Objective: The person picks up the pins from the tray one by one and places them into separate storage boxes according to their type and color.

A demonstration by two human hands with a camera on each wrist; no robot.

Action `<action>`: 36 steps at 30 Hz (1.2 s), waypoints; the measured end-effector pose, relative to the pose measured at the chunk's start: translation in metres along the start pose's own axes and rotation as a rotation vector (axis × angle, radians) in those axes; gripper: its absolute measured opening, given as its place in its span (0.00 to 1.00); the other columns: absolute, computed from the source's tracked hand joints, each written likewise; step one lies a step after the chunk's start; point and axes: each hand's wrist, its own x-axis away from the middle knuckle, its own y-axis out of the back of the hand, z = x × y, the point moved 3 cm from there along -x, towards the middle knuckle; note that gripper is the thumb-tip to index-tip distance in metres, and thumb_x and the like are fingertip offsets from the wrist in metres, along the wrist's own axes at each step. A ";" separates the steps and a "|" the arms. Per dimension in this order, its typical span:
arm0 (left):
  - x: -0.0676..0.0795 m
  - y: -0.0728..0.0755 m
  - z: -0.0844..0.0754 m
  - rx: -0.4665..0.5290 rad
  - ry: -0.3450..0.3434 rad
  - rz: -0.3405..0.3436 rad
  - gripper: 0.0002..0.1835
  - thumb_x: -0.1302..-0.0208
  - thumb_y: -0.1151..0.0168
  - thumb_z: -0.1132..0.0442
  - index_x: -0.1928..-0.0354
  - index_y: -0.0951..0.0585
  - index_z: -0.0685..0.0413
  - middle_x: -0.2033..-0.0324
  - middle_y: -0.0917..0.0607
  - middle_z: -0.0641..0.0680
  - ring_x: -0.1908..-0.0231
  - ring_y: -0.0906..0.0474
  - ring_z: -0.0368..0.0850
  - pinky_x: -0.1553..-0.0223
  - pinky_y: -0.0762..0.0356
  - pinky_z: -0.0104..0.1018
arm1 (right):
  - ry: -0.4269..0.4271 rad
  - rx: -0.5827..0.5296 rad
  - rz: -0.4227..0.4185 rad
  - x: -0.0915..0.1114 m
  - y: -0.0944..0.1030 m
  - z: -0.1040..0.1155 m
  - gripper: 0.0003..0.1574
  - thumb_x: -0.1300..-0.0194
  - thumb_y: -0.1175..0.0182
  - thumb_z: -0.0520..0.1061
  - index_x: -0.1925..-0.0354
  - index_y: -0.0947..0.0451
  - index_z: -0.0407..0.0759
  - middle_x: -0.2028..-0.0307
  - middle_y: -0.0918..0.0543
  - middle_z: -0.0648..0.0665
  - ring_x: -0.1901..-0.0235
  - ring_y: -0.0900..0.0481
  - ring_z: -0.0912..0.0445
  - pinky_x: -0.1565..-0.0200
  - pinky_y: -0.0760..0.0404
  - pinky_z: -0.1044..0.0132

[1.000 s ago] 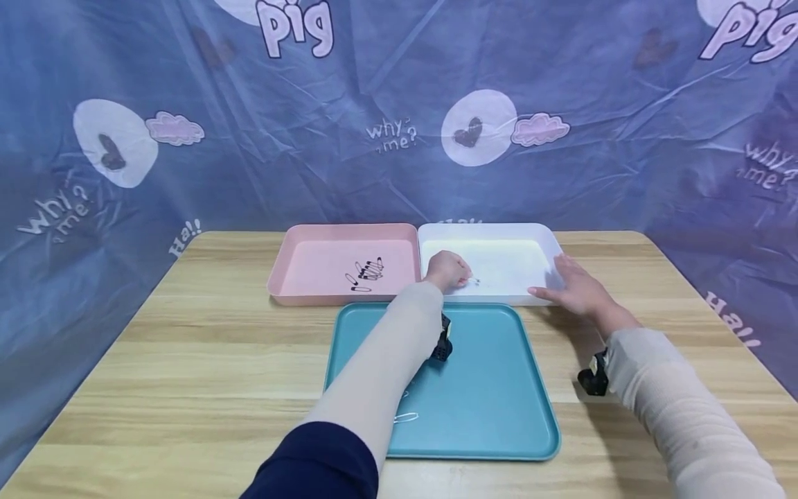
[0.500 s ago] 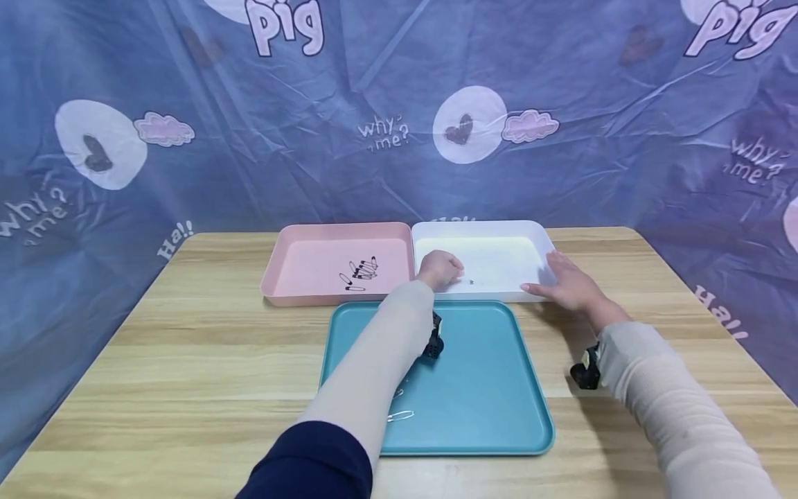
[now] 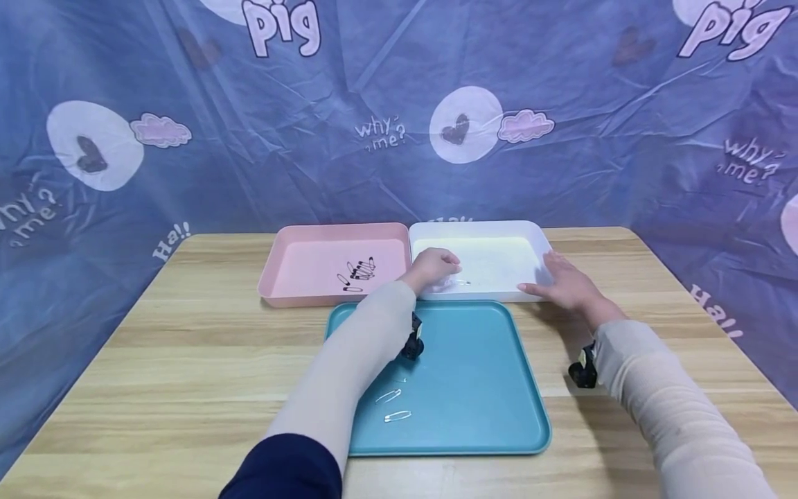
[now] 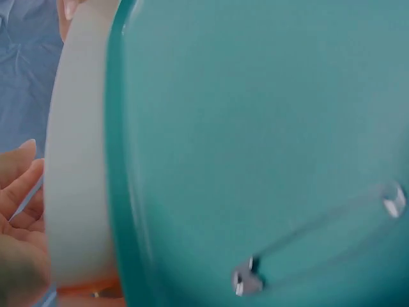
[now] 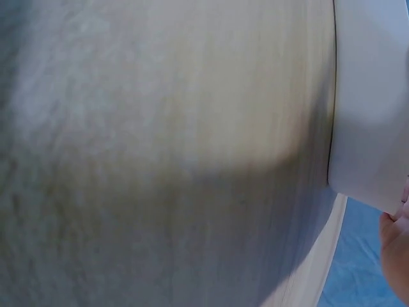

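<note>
My left hand is over the near left part of the white tray, its fingers loosely bent and holding nothing. Just beside its fingertips, a silver safety pin lies on the tray's floor. My right hand rests at the right end of the white tray, thumb and fingers spread along the rim. In the left wrist view, my left hand shows at the left edge, past the tray walls. A large silver safety pin lies on the teal tray there.
The teal tray sits in front, with a few silver safety pins at its left side, partly under my left forearm. A pink tray adjoins the white one and holds several black safety pins. Blue cloth hangs behind the wooden table.
My left hand has let go of the silver safety pin in the white tray and drawn slightly left. More of the pins on the teal tray now show. The right hand stays at the rim.
</note>
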 end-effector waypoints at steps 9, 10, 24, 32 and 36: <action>0.014 0.015 -0.002 0.143 -0.048 0.058 0.16 0.43 0.43 0.60 0.53 0.24 0.59 0.60 0.22 0.51 0.61 0.25 0.43 0.61 0.28 0.29 | 0.005 0.020 -0.004 -0.002 -0.001 -0.001 0.64 0.48 0.51 0.70 0.39 0.64 0.23 0.38 0.62 0.26 0.39 0.64 0.37 0.42 0.61 0.45; 0.015 0.017 -0.001 0.176 -0.048 0.063 0.16 0.43 0.43 0.61 0.53 0.24 0.59 0.59 0.22 0.51 0.60 0.25 0.43 0.60 0.28 0.29 | 0.007 0.022 -0.003 -0.002 -0.002 -0.001 0.63 0.48 0.51 0.70 0.39 0.64 0.23 0.38 0.62 0.26 0.39 0.64 0.37 0.42 0.61 0.45; 0.038 0.039 0.009 0.261 -0.033 0.094 0.15 0.42 0.44 0.64 0.54 0.25 0.63 0.59 0.23 0.55 0.56 0.27 0.49 0.56 0.29 0.33 | 0.025 0.065 0.003 -0.006 -0.002 -0.004 0.62 0.46 0.53 0.70 0.39 0.64 0.23 0.39 0.61 0.26 0.39 0.64 0.37 0.42 0.61 0.45; 0.054 0.051 0.019 0.161 0.001 0.084 0.14 0.44 0.42 0.61 0.56 0.23 0.59 0.61 0.22 0.52 0.60 0.26 0.43 0.59 0.27 0.31 | 0.019 0.060 0.014 -0.006 -0.001 -0.002 0.62 0.47 0.53 0.70 0.39 0.63 0.23 0.38 0.61 0.26 0.39 0.64 0.37 0.42 0.61 0.45; 0.062 0.053 0.025 0.243 0.028 0.118 0.15 0.44 0.42 0.64 0.55 0.25 0.63 0.61 0.22 0.55 0.58 0.25 0.50 0.57 0.27 0.35 | 0.015 0.061 0.016 -0.004 0.000 -0.001 0.62 0.47 0.53 0.70 0.39 0.63 0.23 0.38 0.61 0.26 0.39 0.64 0.37 0.42 0.60 0.46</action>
